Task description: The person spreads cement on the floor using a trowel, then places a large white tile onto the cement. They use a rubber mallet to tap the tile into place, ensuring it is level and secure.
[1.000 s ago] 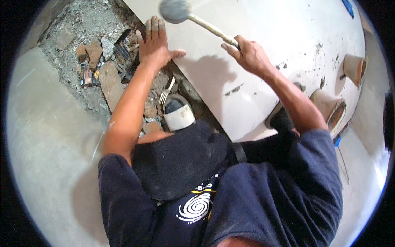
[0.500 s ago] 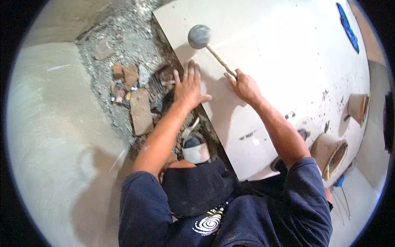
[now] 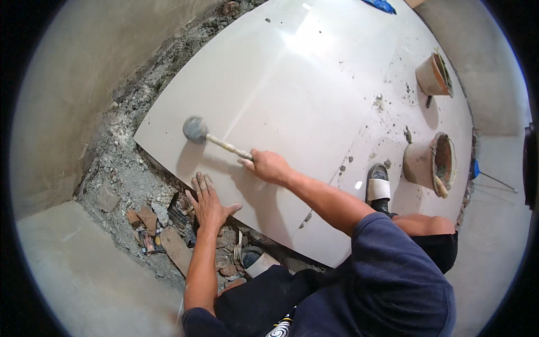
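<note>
Pale tiles (image 3: 292, 118) cover the right, rubble (image 3: 140, 188) at left lies uncovered, the right hand (image 3: 269, 167) grips a mallet (image 3: 201, 132), the left hand (image 3: 210, 206) spreads wide.

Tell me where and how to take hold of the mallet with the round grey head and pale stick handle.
Probably best by the slim, pale stick handle, near the end away from the bulky, round grey head, coming from the person's right. The handle slants down toward that side in the picture, and the right hand grips it there.
</note>
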Demonstrator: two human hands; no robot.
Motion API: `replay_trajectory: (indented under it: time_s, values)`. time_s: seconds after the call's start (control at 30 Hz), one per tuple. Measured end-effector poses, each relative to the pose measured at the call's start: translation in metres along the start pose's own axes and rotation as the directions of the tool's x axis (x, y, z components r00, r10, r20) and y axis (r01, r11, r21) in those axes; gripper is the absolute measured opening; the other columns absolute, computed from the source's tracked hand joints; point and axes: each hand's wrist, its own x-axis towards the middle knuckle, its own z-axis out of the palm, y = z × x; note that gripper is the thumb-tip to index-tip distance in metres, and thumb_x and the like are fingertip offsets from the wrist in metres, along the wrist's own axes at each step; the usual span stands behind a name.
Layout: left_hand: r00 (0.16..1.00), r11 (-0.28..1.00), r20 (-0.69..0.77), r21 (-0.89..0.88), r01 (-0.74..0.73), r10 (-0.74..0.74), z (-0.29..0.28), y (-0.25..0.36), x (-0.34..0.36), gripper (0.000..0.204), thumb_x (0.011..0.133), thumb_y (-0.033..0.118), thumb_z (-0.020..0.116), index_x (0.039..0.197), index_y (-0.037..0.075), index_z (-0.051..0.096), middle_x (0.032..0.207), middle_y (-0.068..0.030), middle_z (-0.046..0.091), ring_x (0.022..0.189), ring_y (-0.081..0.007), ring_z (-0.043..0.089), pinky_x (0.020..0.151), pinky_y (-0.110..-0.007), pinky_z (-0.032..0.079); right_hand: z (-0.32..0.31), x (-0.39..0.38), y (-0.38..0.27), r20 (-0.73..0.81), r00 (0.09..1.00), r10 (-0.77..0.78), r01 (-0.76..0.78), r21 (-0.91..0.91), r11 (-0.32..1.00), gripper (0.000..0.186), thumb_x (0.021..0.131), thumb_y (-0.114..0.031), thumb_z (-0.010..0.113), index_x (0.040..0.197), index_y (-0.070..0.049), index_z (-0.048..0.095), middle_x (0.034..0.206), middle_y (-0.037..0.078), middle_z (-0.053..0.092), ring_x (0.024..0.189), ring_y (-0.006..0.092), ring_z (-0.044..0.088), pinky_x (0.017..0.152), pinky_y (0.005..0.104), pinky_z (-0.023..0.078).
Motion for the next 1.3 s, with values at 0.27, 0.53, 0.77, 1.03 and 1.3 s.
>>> replay_trajectory:
  time_s: [0.27, 0.53, 0.77, 1.03, 1.3]
  values:
    - [0.996, 0.994, 0.026, 0.069, -0.082, 0.080, -0.030, 0.018, 0.050, 0.130, 0.060, 0.071, 0.073, 0.151, -0.002, 0.015, 0.159, -0.0191, 0.011, 0.148, -0.0339, 0.007, 0.113, -0.064, 0.012, -0.029, 0.018, 0.012, -0.147, 0.989, -0.002, 0.002, -0.004, 1.000, 0.053, 0.095, -0.052, 0.050, 0.087, 0.000, 0.054, 0.073, 0.022, 0.064, 0.071, 0.0423, 0.064, 0.067, 0.0522, 0.049]
    - [0.993, 0.980, -0.001, 0.161, -0.115, 0.117, -0.058, 0.057, 0.128, 0.122, 0.064, 0.069, 0.072, 0.152, 0.003, 0.019, 0.160, -0.0139, 0.014, 0.148, -0.0281, 0.013, 0.114, -0.062, 0.014, -0.066, 0.040, 0.028, -0.138, 0.985, 0.103, -0.095, 0.066, 0.993, 0.051, 0.095, -0.050, 0.050, 0.089, 0.001, 0.055, 0.074, 0.024, 0.064, 0.073, 0.0446, 0.062, 0.068, 0.0533, 0.048]
    - [0.988, 0.979, -0.058, 0.155, -0.135, 0.145, -0.070, 0.069, 0.140, 0.115, 0.063, 0.064, 0.075, 0.150, 0.007, 0.025, 0.160, -0.0106, 0.019, 0.147, -0.0263, 0.019, 0.113, -0.063, 0.016, -0.074, 0.043, 0.055, -0.264, 0.955, 0.136, -0.082, 0.207, 0.975, 0.051, 0.096, -0.048, 0.050, 0.088, 0.001, 0.056, 0.076, 0.025, 0.064, 0.077, 0.0442, 0.062, 0.070, 0.0534, 0.048]
    - [0.992, 0.980, -0.056, 0.172, -0.100, 0.111, -0.077, 0.097, 0.165, 0.112, 0.065, 0.067, 0.072, 0.152, 0.015, 0.026, 0.160, -0.0102, 0.019, 0.148, -0.0283, 0.016, 0.116, -0.059, 0.014, -0.099, 0.054, 0.067, -0.257, 0.951, 0.173, -0.115, 0.227, 0.967, 0.053, 0.097, -0.050, 0.047, 0.093, 0.002, 0.057, 0.080, 0.026, 0.064, 0.076, 0.0446, 0.061, 0.070, 0.0515, 0.047]
    - [0.987, 0.971, -0.036, 0.185, -0.150, 0.159, -0.088, 0.128, 0.191, 0.101, 0.066, 0.068, 0.072, 0.151, 0.031, 0.031, 0.160, -0.0137, 0.017, 0.144, -0.0463, 0.016, 0.114, -0.060, 0.016, -0.114, 0.071, 0.089, -0.314, 0.929, 0.198, -0.130, 0.225, 0.966, 0.056, 0.097, -0.052, 0.046, 0.091, 0.002, 0.058, 0.082, 0.027, 0.064, 0.083, 0.0446, 0.062, 0.074, 0.0522, 0.046]
